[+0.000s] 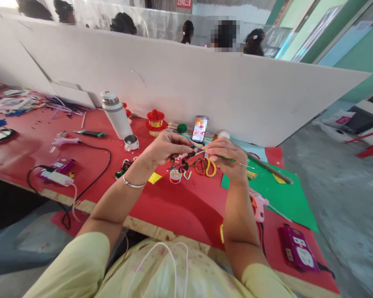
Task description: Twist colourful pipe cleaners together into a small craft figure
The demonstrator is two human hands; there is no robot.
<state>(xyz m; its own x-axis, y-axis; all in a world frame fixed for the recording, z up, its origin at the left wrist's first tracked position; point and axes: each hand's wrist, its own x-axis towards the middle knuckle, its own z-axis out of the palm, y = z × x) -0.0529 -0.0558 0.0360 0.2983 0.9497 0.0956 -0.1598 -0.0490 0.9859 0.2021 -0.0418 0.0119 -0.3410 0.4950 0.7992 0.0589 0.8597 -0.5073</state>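
Observation:
My left hand [169, 147] is closed in a pinch above the middle of the table. From its fingertips hangs a dark red and black fuzzy pipe-cleaner piece [184, 164]. My right hand [229, 156] is also closed, its fingertips almost meeting the left ones, with a thin green stem [200, 152] between them. A fine pale strand sticks out past the right hand. Just below the hands lie scissors [210, 167] with yellow and red handles, a small spool [175, 176] and a bent pale-green pipe cleaner [188, 175]. The exact grip points are too small to make out.
A phone [199, 129] leans at the white partition [174, 74]. Left stand a white flask [116, 116], its cup [131, 142] and a red-yellow fuzzy lantern [156, 122]. Right are a pink glue gun [258, 206], a green sheet [286, 194] and a purple power strip [298, 248].

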